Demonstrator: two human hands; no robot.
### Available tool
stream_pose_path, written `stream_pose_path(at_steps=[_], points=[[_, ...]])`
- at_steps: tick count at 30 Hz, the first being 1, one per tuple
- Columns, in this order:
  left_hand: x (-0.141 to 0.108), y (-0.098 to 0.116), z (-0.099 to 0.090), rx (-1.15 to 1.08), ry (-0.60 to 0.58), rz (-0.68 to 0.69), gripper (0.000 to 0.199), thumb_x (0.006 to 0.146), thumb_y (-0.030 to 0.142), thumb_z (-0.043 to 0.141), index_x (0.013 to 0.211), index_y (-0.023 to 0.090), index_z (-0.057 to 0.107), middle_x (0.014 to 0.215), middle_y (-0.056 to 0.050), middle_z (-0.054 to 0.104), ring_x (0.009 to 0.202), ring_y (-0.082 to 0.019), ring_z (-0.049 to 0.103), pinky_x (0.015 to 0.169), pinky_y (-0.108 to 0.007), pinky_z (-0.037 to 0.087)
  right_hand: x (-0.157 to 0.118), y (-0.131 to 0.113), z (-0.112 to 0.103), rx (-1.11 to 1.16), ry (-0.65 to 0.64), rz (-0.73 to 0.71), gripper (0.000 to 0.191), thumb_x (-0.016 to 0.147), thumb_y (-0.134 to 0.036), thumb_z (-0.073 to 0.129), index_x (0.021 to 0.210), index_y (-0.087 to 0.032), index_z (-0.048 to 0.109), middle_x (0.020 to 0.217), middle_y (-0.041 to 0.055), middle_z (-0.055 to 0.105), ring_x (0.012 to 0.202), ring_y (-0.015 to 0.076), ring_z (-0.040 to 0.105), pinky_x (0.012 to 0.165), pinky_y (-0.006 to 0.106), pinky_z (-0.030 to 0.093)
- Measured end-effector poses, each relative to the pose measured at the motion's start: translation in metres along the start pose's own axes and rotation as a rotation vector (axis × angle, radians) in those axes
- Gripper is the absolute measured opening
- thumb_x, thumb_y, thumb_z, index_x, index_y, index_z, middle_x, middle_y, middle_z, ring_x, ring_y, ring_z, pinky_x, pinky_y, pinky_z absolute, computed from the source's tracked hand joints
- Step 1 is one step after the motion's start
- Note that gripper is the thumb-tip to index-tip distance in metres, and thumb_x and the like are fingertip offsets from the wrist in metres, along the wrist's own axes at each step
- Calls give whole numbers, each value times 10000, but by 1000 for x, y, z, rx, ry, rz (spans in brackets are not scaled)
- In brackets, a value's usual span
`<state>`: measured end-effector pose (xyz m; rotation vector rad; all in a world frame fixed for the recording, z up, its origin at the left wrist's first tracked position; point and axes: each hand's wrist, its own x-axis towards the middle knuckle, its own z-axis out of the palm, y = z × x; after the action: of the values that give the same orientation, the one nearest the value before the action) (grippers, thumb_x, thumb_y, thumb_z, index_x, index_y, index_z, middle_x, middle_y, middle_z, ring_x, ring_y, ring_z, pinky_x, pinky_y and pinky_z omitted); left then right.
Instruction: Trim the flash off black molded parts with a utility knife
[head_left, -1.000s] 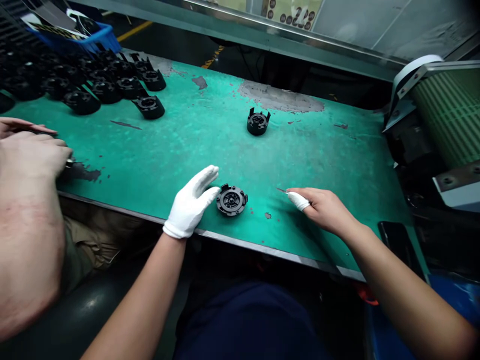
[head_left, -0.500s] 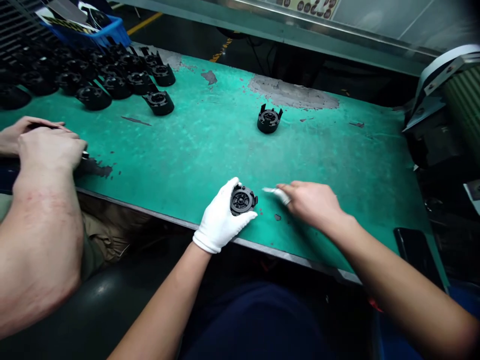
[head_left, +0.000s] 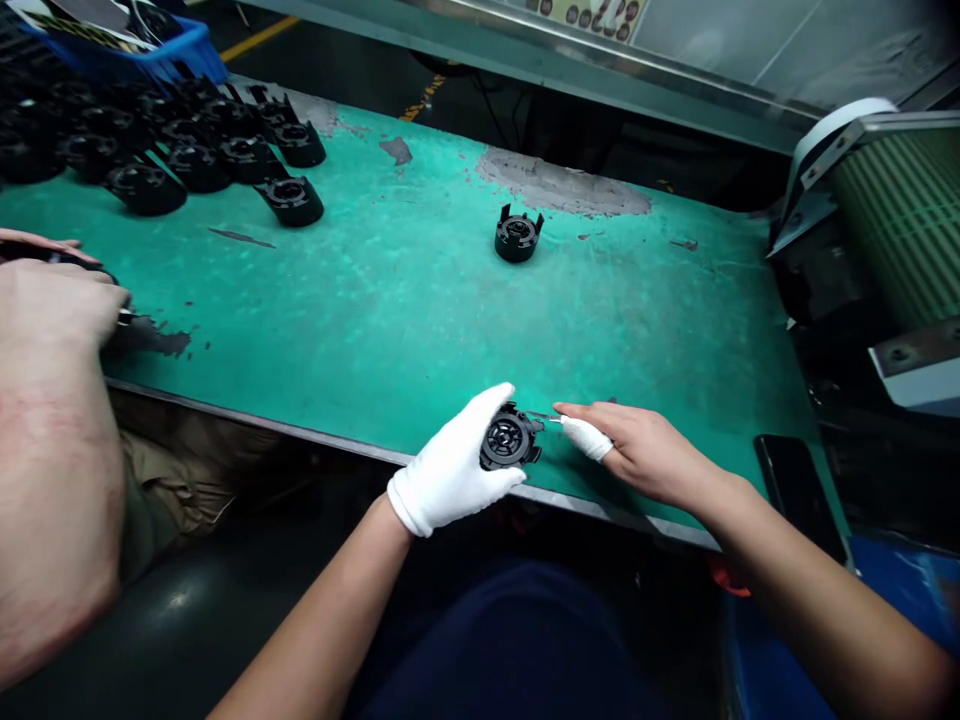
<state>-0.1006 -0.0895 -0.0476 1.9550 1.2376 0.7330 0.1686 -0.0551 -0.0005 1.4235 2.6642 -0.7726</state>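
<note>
Worn green workbench (head_left: 375, 300), patched with bare grey, spans the frame; a metal beam (head_left: 570, 75) crosses the top. At lower centre, my white-gloved left hand (head_left: 454, 470) grips a round black plastic part (head_left: 506, 438); my right hand (head_left: 649, 450) pinches a thin metallic tool (head_left: 545, 417) beside it.

Thin tool (head_left: 553, 419) in R hand (head_left: 649, 450): tip too small to tell if touching blk disc (head_left: 507, 438); disc's L rim hidden by L hand (head_left: 454, 465). Co-worker's arm (head_left: 56, 450) cut off, L edge.
</note>
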Motion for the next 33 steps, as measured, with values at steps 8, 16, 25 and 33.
stream_pose_path(at_steps=[8, 16, 25, 33], points=[[2, 0, 21, 16, 154, -1, 961, 738, 519, 836, 1509, 196, 360, 1469, -165, 531, 1380, -309, 516, 1191, -495, 419, -10, -10, 5, -66, -27, -11, 482, 979, -216, 432, 1440, -259, 565, 1145, 59, 739, 970, 240, 690, 773, 351, 523], [4, 1, 24, 25, 160, -21, 905, 744, 479, 841, 1481, 186, 407, 1452, -150, 552, 1348, -291, 546, 1174, -458, 441, -12, -16, 9, -183, -40, 31, 611, 865, -125, 475, 1450, -285, 551, 1063, 38, 729, 916, 245, 691, 641, 318, 435], [5, 3, 29, 76, 250, 16, 875, 727, 533, 840, 1432, 173, 465, 1408, -149, 592, 1310, -292, 581, 1147, -451, 469, -14, -25, 10, -255, -41, 102, 545, 903, -158, 462, 1411, -323, 572, 1031, 13, 721, 847, 227, 688, 565, 311, 329], [5, -2, 34, 93, 298, 29, 853, 728, 577, 822, 1397, 161, 495, 1366, -149, 625, 1276, -297, 608, 1125, -447, 486, -17, -41, 13, -334, -28, 199, 549, 903, -168, 463, 1422, -324, 555, 989, 17, 715, 786, 239, 685, 519, 317, 269]])
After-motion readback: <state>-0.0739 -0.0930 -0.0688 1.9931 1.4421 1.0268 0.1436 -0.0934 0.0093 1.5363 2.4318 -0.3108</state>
